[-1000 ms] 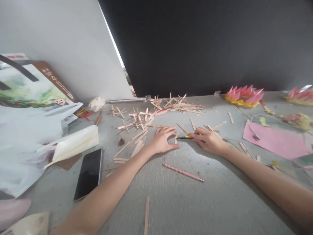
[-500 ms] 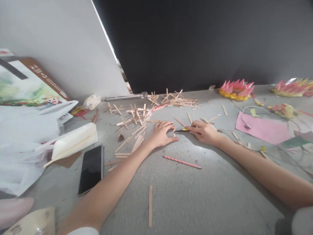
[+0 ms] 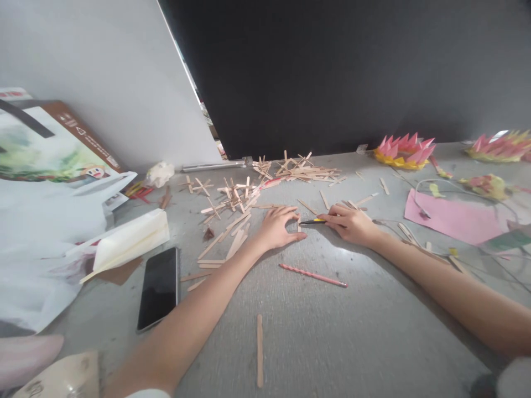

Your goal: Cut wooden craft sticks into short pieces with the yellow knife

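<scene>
Resting on the grey table, my left hand (image 3: 279,228) has thumb and fingers curved around a short piece of popsicle stick (image 3: 299,224), gripping its ends. My right hand (image 3: 347,224) is closed around a utility knife (image 3: 314,221) with a black and yellow body. The knife's tip points left and meets the stick piece. A pink twisted-pattern pencil (image 3: 313,275) lies on the table just below both hands. Closer to me, a whole popsicle stick (image 3: 259,350) lies lengthwise by itself.
Loose and crossed popsicle sticks (image 3: 307,170) pile up behind my hands. A phone (image 3: 158,288), a white packet (image 3: 130,239) and plastic bags are on the left. Pink paper (image 3: 450,216), a white cable and pink-yellow paper crowns (image 3: 404,152) lie right. A black panel (image 3: 332,72) stands behind.
The whole view has shifted slightly, so everything appears a little further right. My hands keep the same pose, knife tip still against the stick piece.
</scene>
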The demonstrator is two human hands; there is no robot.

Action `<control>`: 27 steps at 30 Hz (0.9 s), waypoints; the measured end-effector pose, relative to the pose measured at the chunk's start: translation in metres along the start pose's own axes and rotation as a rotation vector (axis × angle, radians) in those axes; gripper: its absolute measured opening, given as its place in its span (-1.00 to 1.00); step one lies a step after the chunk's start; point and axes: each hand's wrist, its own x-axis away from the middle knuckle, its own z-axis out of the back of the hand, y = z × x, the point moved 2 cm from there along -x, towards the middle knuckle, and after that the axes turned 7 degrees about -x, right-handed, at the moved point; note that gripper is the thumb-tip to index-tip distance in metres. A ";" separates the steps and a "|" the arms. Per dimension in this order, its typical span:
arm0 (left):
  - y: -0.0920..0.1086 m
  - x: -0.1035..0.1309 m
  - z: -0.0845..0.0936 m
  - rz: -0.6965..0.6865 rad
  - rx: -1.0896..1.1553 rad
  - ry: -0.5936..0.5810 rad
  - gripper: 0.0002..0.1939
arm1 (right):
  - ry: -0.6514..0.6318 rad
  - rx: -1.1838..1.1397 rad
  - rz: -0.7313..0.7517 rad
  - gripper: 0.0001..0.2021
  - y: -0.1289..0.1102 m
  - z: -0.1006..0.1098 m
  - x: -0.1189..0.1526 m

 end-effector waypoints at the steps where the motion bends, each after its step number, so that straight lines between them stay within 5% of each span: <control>1: 0.000 0.000 0.000 0.002 0.003 -0.007 -0.36 | 0.005 -0.002 0.006 -0.66 0.001 0.000 0.000; 27: 0.001 0.001 0.001 -0.007 0.009 0.008 -0.36 | -0.025 -0.003 -0.007 -0.64 0.002 0.002 0.004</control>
